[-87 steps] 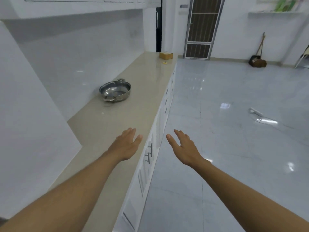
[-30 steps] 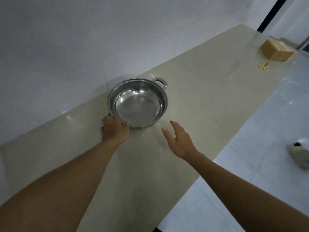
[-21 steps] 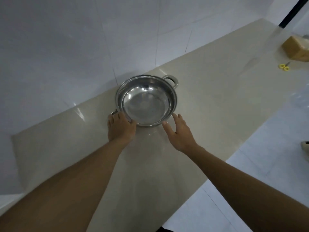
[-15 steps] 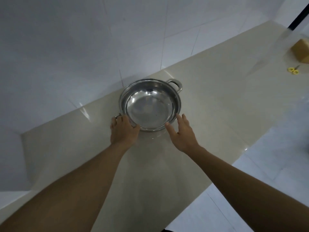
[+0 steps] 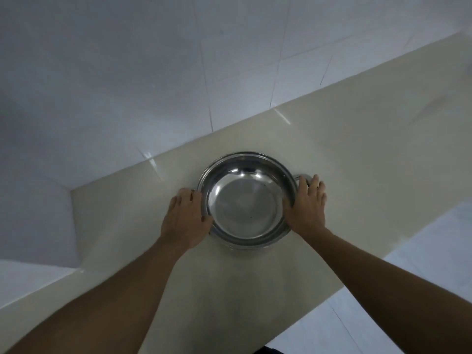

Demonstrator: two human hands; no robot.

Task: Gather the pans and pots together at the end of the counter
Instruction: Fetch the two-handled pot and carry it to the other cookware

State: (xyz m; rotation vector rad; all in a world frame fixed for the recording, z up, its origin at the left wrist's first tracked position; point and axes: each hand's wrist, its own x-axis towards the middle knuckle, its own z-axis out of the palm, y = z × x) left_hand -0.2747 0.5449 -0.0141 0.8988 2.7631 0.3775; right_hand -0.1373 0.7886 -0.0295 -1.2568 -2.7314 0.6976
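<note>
Fingers [image 5: 182, 200] of left hand [image 5: 186, 218] and right hand [image 5: 306, 205] curled over opposite handles, gripping shallow round stainless-steel pot [image 5: 245, 208] evenly, probably for level lifting; pot mid-frame on beige polished counter [image 5: 357, 149], near white tiled wall [image 5: 153, 72].

Shallow round stainless-steel pan [image 5: 245, 200]: left loop handle almost wholly covered by the curled fingers of the left grip [image 5: 185, 217], with only a sliver of metal showing by the knuckles; those fingertips are tucked out of sight. Right loop handle half covered by the fingers of the right grip [image 5: 307, 203]; what lies beneath the palm cannot be told. Pan's side rim hidden under both thumbs. Beige polished stone worktop [image 5: 357, 154]: runs out of view at the right edge and at the lower left. Both forearms: cut off at the bottom edge. Dark object [image 5: 271, 350] at the bottom edge: mostly cut off, identity cannot be told. Pale tiled floor [image 5: 421, 290]: cut off right and below.
</note>
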